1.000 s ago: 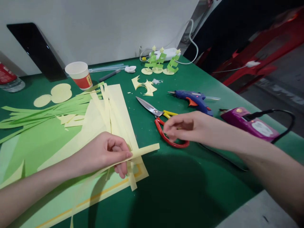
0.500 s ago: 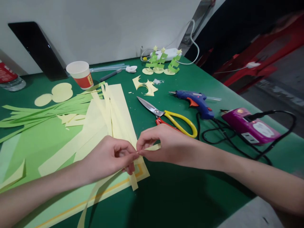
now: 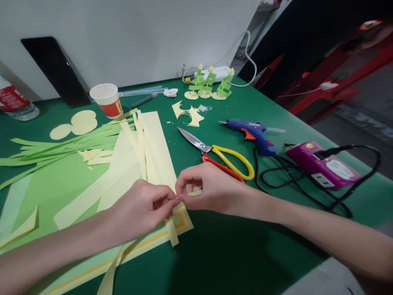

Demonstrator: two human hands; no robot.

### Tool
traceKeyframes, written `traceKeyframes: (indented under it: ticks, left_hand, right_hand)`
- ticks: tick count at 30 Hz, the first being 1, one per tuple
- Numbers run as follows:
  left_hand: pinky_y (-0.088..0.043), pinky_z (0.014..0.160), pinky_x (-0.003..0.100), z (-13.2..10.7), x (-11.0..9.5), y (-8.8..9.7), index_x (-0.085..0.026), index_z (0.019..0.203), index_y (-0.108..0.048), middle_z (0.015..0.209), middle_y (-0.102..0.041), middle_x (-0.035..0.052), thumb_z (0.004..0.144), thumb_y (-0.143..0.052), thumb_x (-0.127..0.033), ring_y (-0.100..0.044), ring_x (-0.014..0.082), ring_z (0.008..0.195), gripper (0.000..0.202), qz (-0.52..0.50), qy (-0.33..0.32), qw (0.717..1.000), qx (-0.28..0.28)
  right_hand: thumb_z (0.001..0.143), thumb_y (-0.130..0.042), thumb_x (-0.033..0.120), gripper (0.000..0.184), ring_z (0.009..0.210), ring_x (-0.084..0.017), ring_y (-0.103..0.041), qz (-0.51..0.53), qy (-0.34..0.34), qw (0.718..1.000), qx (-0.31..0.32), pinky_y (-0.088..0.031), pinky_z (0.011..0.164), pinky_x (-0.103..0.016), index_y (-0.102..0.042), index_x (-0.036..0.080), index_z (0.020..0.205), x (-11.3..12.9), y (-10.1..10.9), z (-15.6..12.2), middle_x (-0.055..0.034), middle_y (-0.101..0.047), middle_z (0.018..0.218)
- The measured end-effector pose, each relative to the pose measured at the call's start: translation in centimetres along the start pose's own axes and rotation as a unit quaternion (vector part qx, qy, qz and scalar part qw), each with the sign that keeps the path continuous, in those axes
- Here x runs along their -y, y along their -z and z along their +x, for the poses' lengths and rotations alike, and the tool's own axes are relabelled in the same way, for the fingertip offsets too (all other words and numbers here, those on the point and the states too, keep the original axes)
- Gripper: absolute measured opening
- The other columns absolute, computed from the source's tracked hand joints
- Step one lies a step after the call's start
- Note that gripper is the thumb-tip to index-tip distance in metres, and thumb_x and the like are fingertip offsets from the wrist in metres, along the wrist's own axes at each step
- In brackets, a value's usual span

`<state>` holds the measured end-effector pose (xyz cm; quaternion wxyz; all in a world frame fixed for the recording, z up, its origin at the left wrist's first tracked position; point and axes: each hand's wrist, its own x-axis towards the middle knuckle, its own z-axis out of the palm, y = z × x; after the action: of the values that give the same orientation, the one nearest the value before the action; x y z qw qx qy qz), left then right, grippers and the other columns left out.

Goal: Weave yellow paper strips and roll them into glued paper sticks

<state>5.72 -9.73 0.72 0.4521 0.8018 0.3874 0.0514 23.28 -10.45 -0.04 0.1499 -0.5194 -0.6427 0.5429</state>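
Observation:
My left hand (image 3: pixel 153 205) and my right hand (image 3: pixel 204 186) meet fingertip to fingertip, both pinching a pale yellow paper strip (image 3: pixel 195 192). One end of the strip shows inside my right hand; a long part (image 3: pixel 107 276) hangs below my left hand past the front of the sheets. The fold between the fingertips is hidden. Beneath my hands lie more pale yellow strips (image 3: pixel 147 151) on cream and green paper sheets (image 3: pixel 61 188). Close behind my right hand are scissors (image 3: pixel 202 147) with one red and one yellow handle, lying with blades almost closed.
To the right lie a blue glue gun (image 3: pixel 254 131) and a purple power socket (image 3: pixel 322 166) with black cords. Small green paper trees (image 3: pixel 205 82) stand at the back beside a white power strip (image 3: pixel 219 73). A paper cup (image 3: pixel 107 100), bottle (image 3: pixel 15 100) and black tablet (image 3: pixel 58 71) are at back left.
My hands keep pinching the strip at nearly the same spot, and my left fingers have curled in closer. The strip's end in my right hand shows slightly less. The view has shifted a little.

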Motion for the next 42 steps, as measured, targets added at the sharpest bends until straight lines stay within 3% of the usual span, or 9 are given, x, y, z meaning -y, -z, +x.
traceKeyframes:
  ticks: [4, 8, 12, 15, 17, 23, 32, 35, 42]
  left_hand:
    - [-0.043, 0.049, 0.017, -0.3, -0.4, 0.4, -0.013, 0.066, -0.066, 0.06, -0.069, 0.001, 0.084, -0.05, -0.024, -0.061, 0.0088, 0.05, 0.026, -0.026, 0.007, 1.0, -0.005]
    - [-0.048, 0.052, 0.018, 0.0, -0.4, 0.9, -0.013, 0.067, -0.065, 0.058, -0.069, 0.0017, 0.082, -0.053, -0.026, -0.063, 0.0105, 0.052, 0.024, -0.096, 0.039, 0.995, -0.004]
    - [-0.051, 0.055, 0.019, 0.3, 0.0, 0.8, -0.012, 0.065, -0.064, 0.058, -0.069, 0.0033, 0.08, -0.054, -0.025, -0.064, 0.0118, 0.054, 0.022, -0.145, 0.061, 0.988, -0.011]
    - [-0.051, 0.054, 0.02, 0.6, 0.3, 0.3, -0.011, 0.067, -0.065, 0.059, -0.069, 0.0044, 0.08, -0.054, -0.024, -0.064, 0.0124, 0.054, 0.021, -0.143, 0.055, 0.988, -0.007]
    - [-0.051, 0.054, 0.02, 0.7, 0.5, -0.1, -0.011, 0.068, -0.065, 0.06, -0.069, 0.0041, 0.08, -0.054, -0.024, -0.064, 0.0121, 0.053, 0.02, -0.136, 0.044, 0.99, -0.005]
    - [-0.046, 0.051, 0.016, 0.7, 0.5, -0.7, -0.014, 0.067, -0.066, 0.059, -0.069, 0.0017, 0.082, -0.052, -0.026, -0.062, 0.0099, 0.052, 0.023, -0.101, 0.001, 0.995, -0.005]
    - [-0.04, 0.049, 0.018, 0.2, 0.5, -0.8, -0.012, 0.068, -0.06, 0.056, -0.064, 0.0019, 0.087, -0.044, -0.028, -0.057, 0.0092, 0.05, 0.029, -0.01, -0.038, 0.999, 0.005]
    - [-0.04, 0.048, 0.018, 0.1, 0.4, -0.7, -0.013, 0.068, -0.059, 0.057, -0.064, 0.0014, 0.086, -0.045, -0.027, -0.057, 0.009, 0.05, 0.027, -0.019, -0.043, 0.999, 0.001]
    - [-0.041, 0.045, 0.018, 0.3, 0.3, 0.1, -0.013, 0.064, -0.06, 0.052, -0.061, -0.0002, 0.083, -0.05, -0.025, -0.054, 0.0085, 0.045, 0.025, -0.079, 0.005, 0.996, -0.037]
  right_hand:
    - [0.06, -0.055, 0.018, 0.003, 0.048, -0.006, -0.047, 0.028, -0.023, 0.999, 0.027, -0.034, 0.043, -0.016, -0.056, 0.015, 0.062, 0.3, 1.0, -0.5, 0.0042, -0.052, 0.05]
    - [0.061, -0.049, 0.012, 0.005, 0.05, -0.008, -0.056, 0.011, -0.077, 0.997, 0.02, -0.04, 0.049, -0.016, -0.053, 0.016, 0.06, -0.3, 3.8, -1.1, 0.0039, -0.055, 0.047]
    - [0.063, -0.049, 0.012, 0.006, 0.053, -0.01, -0.058, -0.021, -0.083, 0.995, -0.053, -0.044, 0.053, -0.02, -0.052, 0.016, 0.06, -1.4, 5.9, -1.5, 0.0018, -0.057, 0.052]
    - [0.068, -0.056, 0.02, 0.005, 0.066, -0.012, -0.06, -0.043, 0.035, 0.99, -0.132, -0.048, 0.064, -0.024, -0.057, 0.016, 0.072, -1.4, 4.9, -1.6, -0.0018, -0.064, 0.071]
    - [0.072, -0.057, 0.021, 0.01, 0.079, -0.013, -0.06, -0.065, 0.121, 0.982, -0.131, -0.048, 0.074, -0.025, -0.059, 0.017, 0.08, -1.1, 3.3, -1.6, -0.0036, -0.065, 0.086]
    - [0.074, -0.055, 0.012, 0.007, 0.065, -0.008, -0.056, -0.089, 0.186, 0.976, -0.073, -0.044, 0.062, -0.019, -0.059, 0.013, 0.069, -0.7, 0.3, -1.6, -0.002, -0.062, 0.07]
    - [0.067, -0.054, 0.007, 0.009, 0.061, -0.008, -0.051, -0.096, 0.17, 0.979, -0.054, -0.04, 0.057, -0.02, -0.059, 0.014, 0.068, -0.5, 0.1, -1.5, -0.0002, -0.06, 0.068]
    - [0.065, -0.055, 0.01, 0.007, 0.061, -0.009, -0.052, -0.071, 0.126, 0.988, -0.06, -0.041, 0.057, -0.02, -0.06, 0.015, 0.065, -0.3, 0.3, -1.6, -0.0002, -0.061, 0.067]
    - [0.06, -0.054, 0.012, 0.007, 0.051, -0.01, -0.05, -0.085, -0.007, 0.992, -0.089, -0.041, 0.051, -0.022, -0.06, 0.016, 0.058, -1.8, 4.3, -1.2, 0.0013, -0.057, 0.054]
